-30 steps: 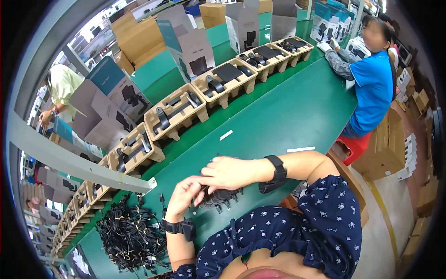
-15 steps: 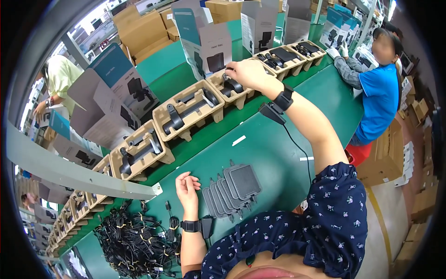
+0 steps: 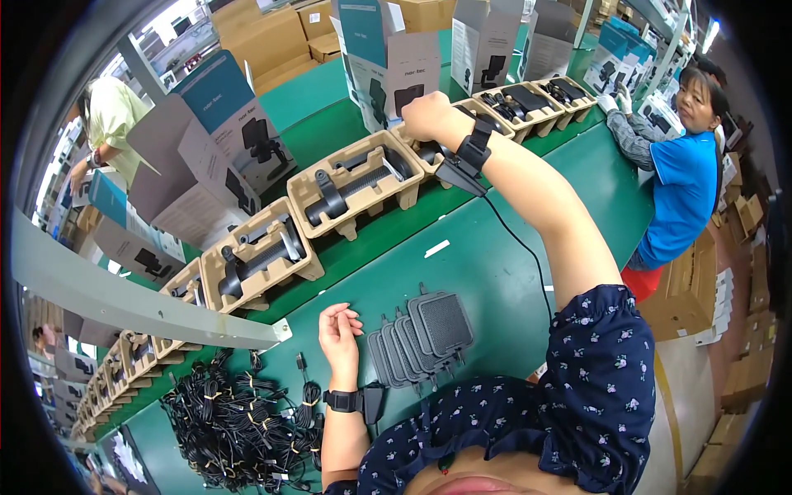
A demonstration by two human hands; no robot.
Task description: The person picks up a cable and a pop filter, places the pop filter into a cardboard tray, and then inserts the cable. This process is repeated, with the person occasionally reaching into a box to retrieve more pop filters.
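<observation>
The right hand (image 3: 431, 120) is reaching over a tan moulded tray (image 3: 431, 171), its knuckles facing up and its fingers curling down out of sight — whether they are spreading, pressing together or pinching something, I cannot tell. Black parts (image 3: 431, 152) are showing in that tray just below the hand, and a grey-and-teal open carton (image 3: 414, 59) is standing just beyond it. To the left of this hand, a neighbouring tray (image 3: 370, 211) is holding a black curved piece (image 3: 331, 198) and a dark bar; more filled trays are running in a line on both sides of the hand. A black strap (image 3: 473, 150) is circling the right wrist, with a cord (image 3: 528, 241) trailing from its block. The left hand (image 3: 339, 332) is resting on the green table (image 3: 495, 247) nearer the body, its fingers loosely bending and lying close together, partly open. Just to the right of that hand — apart from it — overlapping black flat plates (image 3: 419, 342) are lying in a fanned row. Below and to its left, bundled black cables (image 3: 235, 425) are heaping up. Well off to the right of both hands, a co-worker in a blue shirt (image 3: 683, 186) is sitting.
</observation>
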